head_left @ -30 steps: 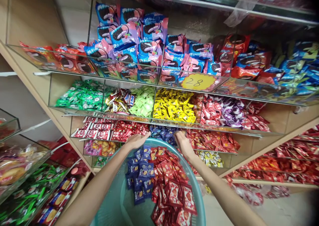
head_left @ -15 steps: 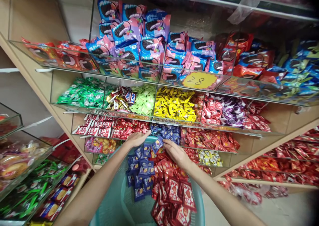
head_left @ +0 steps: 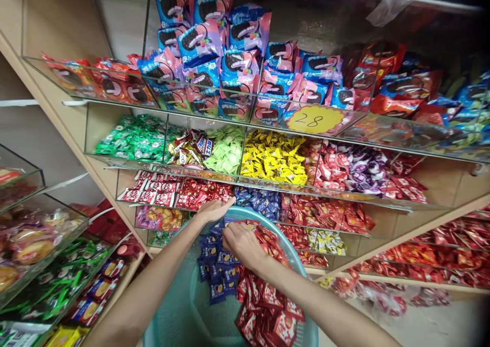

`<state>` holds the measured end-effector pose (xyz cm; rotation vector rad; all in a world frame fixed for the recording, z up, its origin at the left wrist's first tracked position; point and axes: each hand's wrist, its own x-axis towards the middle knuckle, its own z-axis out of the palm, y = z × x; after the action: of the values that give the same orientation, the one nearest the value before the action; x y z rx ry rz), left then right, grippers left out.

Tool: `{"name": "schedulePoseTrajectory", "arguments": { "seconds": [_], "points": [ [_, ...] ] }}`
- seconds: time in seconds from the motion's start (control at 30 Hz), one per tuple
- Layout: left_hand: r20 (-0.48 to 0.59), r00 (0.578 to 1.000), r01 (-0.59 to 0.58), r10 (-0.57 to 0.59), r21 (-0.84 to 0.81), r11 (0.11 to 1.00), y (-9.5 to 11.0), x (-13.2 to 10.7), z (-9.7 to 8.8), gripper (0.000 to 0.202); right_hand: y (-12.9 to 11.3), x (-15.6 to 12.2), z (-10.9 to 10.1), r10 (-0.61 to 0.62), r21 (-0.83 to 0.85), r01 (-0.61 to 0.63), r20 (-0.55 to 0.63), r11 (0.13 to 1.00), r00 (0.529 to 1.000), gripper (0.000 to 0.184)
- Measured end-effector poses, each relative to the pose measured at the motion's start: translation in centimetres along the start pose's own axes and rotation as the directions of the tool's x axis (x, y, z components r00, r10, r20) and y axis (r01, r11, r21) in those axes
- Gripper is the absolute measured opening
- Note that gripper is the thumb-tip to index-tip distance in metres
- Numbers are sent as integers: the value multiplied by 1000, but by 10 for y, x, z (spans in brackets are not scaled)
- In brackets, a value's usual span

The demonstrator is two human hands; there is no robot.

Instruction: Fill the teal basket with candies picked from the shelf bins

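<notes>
A teal plastic basket stands below me, in front of the shelves. Inside it, small blue snack packets lie on the left and red packets on the right. My left hand is at the basket's far rim and appears to grip it, though some fingers are hidden behind. My right hand is over the basket, between the blue and red packets, its fingers curled inward. Whatever those fingers hold is covered by the hand. Just past the rim, a shelf compartment holds more blue packets.
Clear-fronted shelves hold blue-and-pink cookie packs, green sweets, yellow sweets and red packets. A yellow price tag reads 28. On the left, a bin holds green packs. More red packets are at the right.
My right hand has moved left and down from the far rim into the basket. The blue packet at its fingertips is now out of sight. My left hand stays at the rim.
</notes>
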<state>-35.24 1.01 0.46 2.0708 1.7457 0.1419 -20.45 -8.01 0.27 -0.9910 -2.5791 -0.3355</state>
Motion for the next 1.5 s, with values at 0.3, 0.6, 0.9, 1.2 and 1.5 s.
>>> {"name": "schedulePoseTrajectory", "arguments": {
  "seconds": [0.3, 0.6, 0.9, 1.2, 1.5],
  "points": [
    [-4, 999, 36, -36, -1, 999, 3, -3, -3, 84, -54, 36, 29, 156, -126, -137, 160, 983, 975, 17],
    [5, 1000, 30, -29, -17, 999, 2, -1, -4, 81, -67, 36, 43, 201, -53, -194, 255, 979, 946, 18],
    [-1, 1000, -4, 4, -4, 1000, 1, -2, -4, 79, -60, 37, 46, 225, -52, -219, 235, 974, 945, 17],
    [6, 1000, 6, -6, -8, 1000, 2, 0, -5, 83, -7, 31, 0, 354, -54, -350, 160, 935, 921, 30],
    [-1, 1000, 20, -20, -38, 999, 3, -2, -6, 81, 151, 8, 30, 631, 135, -661, 205, 739, 748, 21]
  ]
}}
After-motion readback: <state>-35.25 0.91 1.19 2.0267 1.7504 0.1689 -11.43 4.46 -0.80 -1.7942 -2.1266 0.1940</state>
